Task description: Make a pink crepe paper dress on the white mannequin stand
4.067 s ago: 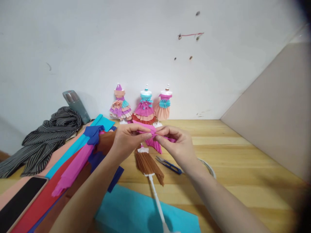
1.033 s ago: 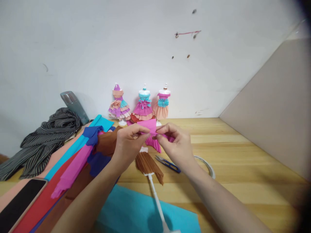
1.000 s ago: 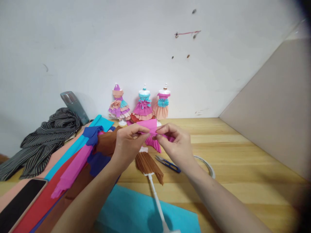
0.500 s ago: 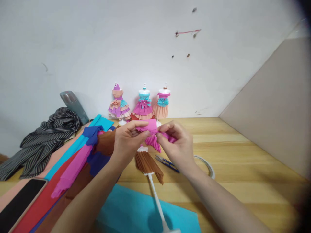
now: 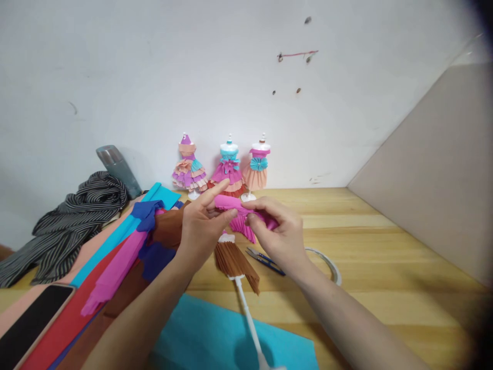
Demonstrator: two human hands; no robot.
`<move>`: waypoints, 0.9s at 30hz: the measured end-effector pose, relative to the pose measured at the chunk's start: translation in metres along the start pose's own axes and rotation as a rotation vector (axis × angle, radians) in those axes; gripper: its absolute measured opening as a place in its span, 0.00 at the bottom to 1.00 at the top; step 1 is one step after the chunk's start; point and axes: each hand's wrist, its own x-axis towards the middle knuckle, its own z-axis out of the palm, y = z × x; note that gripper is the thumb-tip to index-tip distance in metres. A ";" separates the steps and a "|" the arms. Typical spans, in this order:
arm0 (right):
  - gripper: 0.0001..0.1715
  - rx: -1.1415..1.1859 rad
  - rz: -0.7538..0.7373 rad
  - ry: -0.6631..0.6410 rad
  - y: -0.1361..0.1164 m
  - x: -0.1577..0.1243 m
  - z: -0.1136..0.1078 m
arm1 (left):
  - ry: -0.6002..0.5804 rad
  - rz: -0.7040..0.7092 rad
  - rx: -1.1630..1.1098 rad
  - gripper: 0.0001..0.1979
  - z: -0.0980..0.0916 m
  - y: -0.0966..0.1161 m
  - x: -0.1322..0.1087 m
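Holding pink paper (image 5: 228, 202) above the table (image 5: 385, 236), near mid-view, between both hands. Gripping its left end in left hand (image 5: 196, 226), with thumb in front, bent fingers behind and forefinger pointing up past the top edge. Pinching its right part in right hand (image 5: 285, 228), with thumb and forefinger closed on the gathers. Showing pink pleats (image 5: 242, 228) just below, perhaps of the same piece, half hidden by right fingers. Nearer, with brown pleats (image 5: 234, 259) round its top, a white stand (image 5: 249, 318), laid pole-down over blue paper (image 5: 204, 324) to the bottom edge. Tight below right hand, with blue snips (image 5: 265, 259) just beneath and a pale ring (image 5: 334, 271) partly hidden by right forearm. Wider farther right, over plain wood out to the side panel (image 5: 427, 169). Crowded to the left, with coloured strips (image 5: 115, 267) spread up to left forearm, a phone (image 5: 36, 321) cut by the frame's edge, and a striped scarf (image 5: 73, 231) and tilted flask (image 5: 120, 170) farther back. Narrow behind the hands, with three dress forms (image 5: 230, 169) in a row near the wall (image 5: 134, 77).
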 end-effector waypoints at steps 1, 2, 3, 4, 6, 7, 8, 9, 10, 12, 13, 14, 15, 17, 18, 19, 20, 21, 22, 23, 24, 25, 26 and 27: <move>0.11 0.006 0.010 -0.003 0.000 0.000 0.000 | -0.002 0.030 0.027 0.25 0.000 0.000 0.000; 0.11 0.009 0.017 -0.007 0.000 0.000 0.000 | -0.002 0.056 0.052 0.23 -0.001 -0.001 0.000; 0.11 0.008 0.023 -0.010 0.000 0.001 -0.001 | -0.001 0.074 0.076 0.21 -0.001 -0.001 0.000; 0.11 0.003 0.025 -0.010 0.001 0.001 -0.001 | 0.000 0.085 0.097 0.18 -0.001 -0.001 0.000; 0.10 -0.008 0.025 -0.008 0.001 0.001 -0.001 | -0.007 0.093 0.132 0.12 -0.002 -0.003 -0.001; 0.10 -0.012 0.022 -0.010 0.001 0.000 -0.001 | -0.014 0.098 0.150 0.10 -0.002 -0.004 -0.001; 0.10 -0.015 0.021 -0.011 0.001 0.000 -0.001 | -0.023 0.102 0.170 0.07 -0.002 -0.005 -0.001; 0.10 -0.015 0.019 -0.013 0.001 0.000 0.000 | -0.034 0.110 0.190 0.06 -0.003 -0.005 -0.001; 0.10 -0.015 0.019 -0.016 0.001 0.000 0.000 | -0.041 0.126 0.210 0.05 -0.003 -0.006 -0.001; 0.10 -0.015 0.025 -0.019 0.001 0.001 -0.001 | -0.044 0.177 0.246 0.04 -0.005 -0.007 0.000; 0.10 -0.015 0.029 -0.022 0.001 0.001 -0.001 | -0.045 0.203 0.257 0.04 -0.005 -0.007 0.001; 0.09 -0.016 0.031 -0.027 0.001 0.001 -0.001 | -0.051 0.222 0.259 0.03 -0.006 -0.007 0.002; 0.09 -0.018 0.029 -0.032 0.001 0.002 -0.001 | -0.060 0.229 0.256 0.04 -0.007 -0.007 0.003; 0.09 -0.022 0.030 -0.036 0.000 0.002 -0.001 | -0.079 0.195 0.239 0.03 -0.008 -0.007 0.003; 0.09 -0.022 0.036 -0.036 0.000 0.002 -0.001 | -0.083 0.173 0.231 0.03 -0.008 -0.007 0.003; 0.08 -0.016 0.052 -0.035 -0.001 0.003 -0.002 | -0.085 0.158 0.224 0.03 -0.008 -0.007 0.003; 0.08 -0.004 0.076 -0.037 -0.002 0.003 -0.002 | -0.086 0.157 0.220 0.04 -0.008 -0.007 0.003; 0.08 0.016 0.107 -0.039 -0.003 0.003 -0.002 | -0.083 0.172 0.225 0.04 -0.008 -0.007 0.002; 0.08 0.039 0.141 -0.041 -0.004 0.003 -0.002 | -0.075 0.196 0.240 0.04 -0.008 -0.006 0.002; 0.08 0.060 0.173 -0.042 -0.005 0.003 -0.002 | -0.060 0.222 0.264 0.05 -0.007 -0.005 0.002; 0.08 0.077 0.199 -0.041 -0.006 0.004 -0.002 | -0.041 0.244 0.292 0.05 -0.007 -0.004 0.002; 0.08 0.089 0.216 -0.038 -0.006 0.004 -0.001 | -0.022 0.258 0.319 0.05 -0.007 -0.003 0.003; 0.08 0.097 0.228 -0.034 -0.007 0.004 -0.001 | -0.006 0.265 0.337 0.05 -0.007 -0.001 0.003; 0.07 0.105 0.237 -0.029 -0.007 0.004 -0.001 | 0.003 0.265 0.343 0.06 -0.007 0.000 0.003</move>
